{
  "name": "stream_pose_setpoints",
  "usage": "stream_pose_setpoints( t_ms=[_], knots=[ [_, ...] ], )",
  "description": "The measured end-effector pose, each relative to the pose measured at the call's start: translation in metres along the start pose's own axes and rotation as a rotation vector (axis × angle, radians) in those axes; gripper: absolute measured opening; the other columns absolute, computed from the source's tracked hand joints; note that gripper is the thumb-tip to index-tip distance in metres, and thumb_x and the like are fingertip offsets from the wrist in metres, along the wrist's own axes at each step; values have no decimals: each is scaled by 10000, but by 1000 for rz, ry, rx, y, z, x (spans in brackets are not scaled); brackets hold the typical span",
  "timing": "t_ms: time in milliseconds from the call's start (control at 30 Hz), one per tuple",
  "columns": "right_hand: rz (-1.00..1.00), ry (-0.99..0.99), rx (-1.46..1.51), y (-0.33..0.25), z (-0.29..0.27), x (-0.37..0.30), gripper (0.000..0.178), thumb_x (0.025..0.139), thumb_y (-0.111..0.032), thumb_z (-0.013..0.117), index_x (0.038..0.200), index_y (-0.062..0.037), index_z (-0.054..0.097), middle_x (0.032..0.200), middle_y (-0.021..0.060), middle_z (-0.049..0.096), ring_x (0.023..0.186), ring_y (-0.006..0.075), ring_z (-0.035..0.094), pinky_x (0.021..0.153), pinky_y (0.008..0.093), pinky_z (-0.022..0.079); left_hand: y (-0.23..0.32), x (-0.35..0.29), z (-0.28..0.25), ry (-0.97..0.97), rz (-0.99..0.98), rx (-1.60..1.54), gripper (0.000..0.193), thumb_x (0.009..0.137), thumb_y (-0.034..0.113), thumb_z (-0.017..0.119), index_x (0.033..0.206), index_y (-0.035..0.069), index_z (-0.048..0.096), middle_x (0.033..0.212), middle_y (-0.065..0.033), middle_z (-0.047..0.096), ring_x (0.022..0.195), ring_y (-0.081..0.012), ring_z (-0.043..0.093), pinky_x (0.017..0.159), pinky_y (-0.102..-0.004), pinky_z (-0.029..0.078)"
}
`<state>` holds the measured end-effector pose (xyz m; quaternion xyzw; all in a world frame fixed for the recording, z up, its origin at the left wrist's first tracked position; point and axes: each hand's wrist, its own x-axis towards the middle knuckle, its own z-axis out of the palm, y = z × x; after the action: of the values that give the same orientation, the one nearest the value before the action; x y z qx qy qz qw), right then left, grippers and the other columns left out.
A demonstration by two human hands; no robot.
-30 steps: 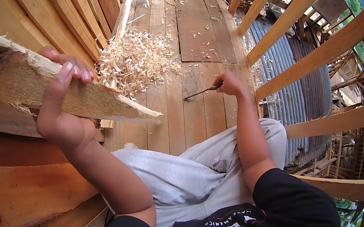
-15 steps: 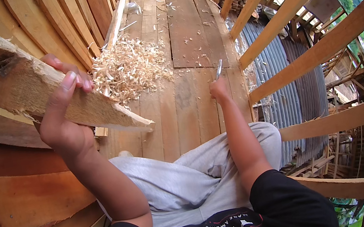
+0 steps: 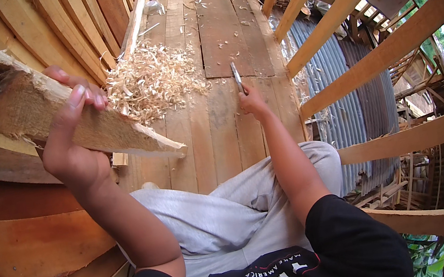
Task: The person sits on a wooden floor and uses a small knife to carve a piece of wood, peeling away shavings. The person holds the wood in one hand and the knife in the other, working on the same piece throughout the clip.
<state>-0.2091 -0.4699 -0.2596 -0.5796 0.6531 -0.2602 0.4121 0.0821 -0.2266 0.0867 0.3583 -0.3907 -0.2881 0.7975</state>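
Observation:
My left hand (image 3: 72, 128) grips a rough-sawn wooden board (image 3: 6, 113), fingers over its upper edge and thumb against the near face. The board slants from the upper left down toward the middle, with ragged fibres and a dark knot near its high end. Out over the floor, my right hand (image 3: 252, 102) is closed round a slim metal-bladed tool (image 3: 236, 75) that points away from me. Whether it is a knife or a chisel I cannot tell. Between the hands, just beyond the board, lies a heap of curly wood shavings (image 3: 157, 82).
Plank flooring (image 3: 200, 148) runs ahead, with a wider panel (image 3: 227, 26) laid in it. Wooden slats form a railing (image 3: 364, 76) along the right, with corrugated metal sheets (image 3: 338, 95) beyond. Stacked boards (image 3: 29, 247) stand close on my left. My legs (image 3: 206, 217) are crossed below.
My right hand has swung left and slightly away from me with the metal-bladed tool. My left hand and the board have barely moved.

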Motion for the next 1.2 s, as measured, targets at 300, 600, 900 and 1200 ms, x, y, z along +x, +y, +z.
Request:
stream_pose_setpoints(
  t_ms=[300,600,900,1200],
  knots=[
    [203,345,193,-46,16,-42,374,916,-67,498,1277,-35,405,896,107,565,569,173,544,439,341,451,7,-1,-5,-5,28,51,308,796,117,576,1077,32,484,790,-65,474,752,-167,464,773,-313,376],
    [257,-352,386,-80,61,-112,467,921,-68,463,1338,-26,257,835,136,512,530,180,514,395,355,428,0,1,-2,51,71,-63,313,776,64,585,1069,-13,503,771,-92,517,719,-186,497,736,-321,409],
    [308,-294,191,-91,66,-132,407,926,-70,449,1268,62,273,1152,281,503,822,333,642,481,374,588,1,1,-4,12,104,-60,297,810,94,562,1079,40,448,800,-66,475,766,-162,458,772,-345,387],
    [70,-411,165,-74,88,-126,395,968,-147,460,1296,-1,295,865,143,533,572,197,568,434,370,529,1,2,-4,10,93,-57,293,819,87,554,1087,39,446,804,-70,476,769,-164,460,770,-346,387]
  ],
)
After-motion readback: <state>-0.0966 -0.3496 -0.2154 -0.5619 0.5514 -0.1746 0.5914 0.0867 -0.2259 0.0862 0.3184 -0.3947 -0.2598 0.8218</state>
